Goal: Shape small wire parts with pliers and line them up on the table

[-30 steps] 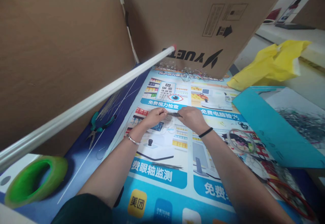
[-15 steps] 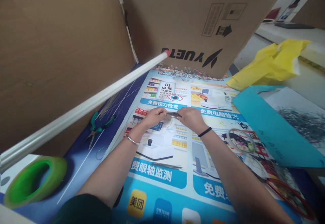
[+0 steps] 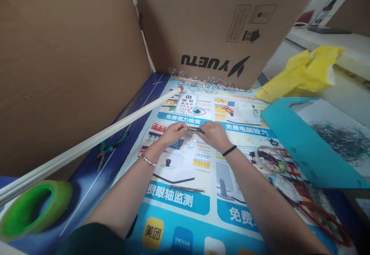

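My right hand (image 3: 214, 135) is closed around small dark pliers (image 3: 197, 130), whose jaws point left. The fingers of my left hand (image 3: 174, 133) pinch a thin wire (image 3: 190, 146) right at the pliers' tip; its loops hang below, faint against the poster. What exactly the jaws grip is too small to see. Under both hands lies a printed poster (image 3: 179, 230). A bundle of thin straight wires (image 3: 186, 189) rests on it, nearer to me.
A white pole (image 3: 95, 141) with a red tip slants in from the left, above teal-handled pliers (image 3: 105, 148) and a green tape roll (image 3: 59, 203). Cardboard (image 3: 208, 27) walls the back. At right are a teal box (image 3: 300, 151) of wire pieces, a clear ring (image 3: 285, 166) and red handles (image 3: 323, 218).
The white pole's red tip has dropped lower and shifted slightly left. My hands stay together at nearly the same place, with the pliers' jaws showing a little more clearly.
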The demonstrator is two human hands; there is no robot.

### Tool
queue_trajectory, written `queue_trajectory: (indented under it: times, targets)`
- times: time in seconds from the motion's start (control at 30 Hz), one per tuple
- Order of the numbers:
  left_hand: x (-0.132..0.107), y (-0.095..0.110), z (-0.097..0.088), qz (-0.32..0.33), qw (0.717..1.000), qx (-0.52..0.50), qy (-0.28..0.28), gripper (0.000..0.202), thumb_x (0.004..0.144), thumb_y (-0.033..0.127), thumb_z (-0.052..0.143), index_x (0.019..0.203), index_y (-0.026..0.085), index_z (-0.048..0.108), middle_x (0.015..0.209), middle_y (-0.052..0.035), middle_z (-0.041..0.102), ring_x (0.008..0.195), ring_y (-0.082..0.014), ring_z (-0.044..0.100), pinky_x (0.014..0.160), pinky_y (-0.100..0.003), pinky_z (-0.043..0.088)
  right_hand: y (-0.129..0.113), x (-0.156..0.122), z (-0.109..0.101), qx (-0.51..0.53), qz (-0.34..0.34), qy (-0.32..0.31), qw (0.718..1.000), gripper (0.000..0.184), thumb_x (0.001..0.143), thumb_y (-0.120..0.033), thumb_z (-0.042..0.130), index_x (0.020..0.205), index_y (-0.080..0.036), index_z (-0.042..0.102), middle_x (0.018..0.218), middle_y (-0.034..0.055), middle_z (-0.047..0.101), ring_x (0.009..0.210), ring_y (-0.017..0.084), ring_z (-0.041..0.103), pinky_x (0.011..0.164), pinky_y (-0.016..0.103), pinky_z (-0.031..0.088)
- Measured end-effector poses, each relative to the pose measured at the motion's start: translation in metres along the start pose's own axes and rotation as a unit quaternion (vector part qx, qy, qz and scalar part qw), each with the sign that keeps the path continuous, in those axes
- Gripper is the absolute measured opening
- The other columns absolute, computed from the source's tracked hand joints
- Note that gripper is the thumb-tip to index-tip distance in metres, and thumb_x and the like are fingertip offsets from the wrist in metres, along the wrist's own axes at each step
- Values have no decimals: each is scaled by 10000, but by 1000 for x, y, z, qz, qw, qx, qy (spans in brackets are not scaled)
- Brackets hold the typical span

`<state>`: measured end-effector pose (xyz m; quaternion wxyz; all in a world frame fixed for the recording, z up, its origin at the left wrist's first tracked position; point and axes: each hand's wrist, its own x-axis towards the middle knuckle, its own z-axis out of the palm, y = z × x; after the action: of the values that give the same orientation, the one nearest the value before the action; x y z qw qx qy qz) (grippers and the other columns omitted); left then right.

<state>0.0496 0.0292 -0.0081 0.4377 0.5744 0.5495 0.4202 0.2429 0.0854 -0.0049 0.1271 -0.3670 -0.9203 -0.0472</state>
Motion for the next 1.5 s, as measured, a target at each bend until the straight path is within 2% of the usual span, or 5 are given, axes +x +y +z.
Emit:
queue_trajectory:
  times: [0.23,0.37,0.9,1.2,1.5]
  targets:
    - [1,-2,-3,-25,998,-63,-2,139,725,297,534,722,158,534,620,37,458,519,-63,364,515,-196,310,24,-4,7,37,-23,61,997,332,862,-450,464,875,-189,668,809,58,635,812,182,488,729,290,281]
    - [1,-2,-5,-28,998,-62,-11,151,724,307,542,725,157,540,608,41,449,514,-63,360,515,-199,307,30,-4,8,56,-2,83,995,366,858,-474,462,901,-175,669,814,72,626,829,184,487,737,292,289]
    - [1,-2,-4,-19,999,-23,-18,203,749,356,527,752,155,554,571,49,414,500,-66,343,504,-203,286,15,-1,-1,13,53,-12,998,344,850,-485,459,820,-206,658,812,40,674,736,156,567,580,252,266]
    - [1,-2,-2,-22,999,-40,1,177,731,333,534,735,156,543,583,46,435,496,-62,360,496,-199,294,14,1,-13,113,79,-91,986,350,821,-490,452,666,-208,589,630,-14,594,569,111,474,505,234,192]
    - [3,4,0,-53,995,-68,48,156,693,302,548,735,152,561,712,23,538,531,-58,418,513,-188,367,15,1,-13,160,88,-130,975,383,800,-524,438,621,-202,541,575,-16,516,561,111,431,519,238,190]
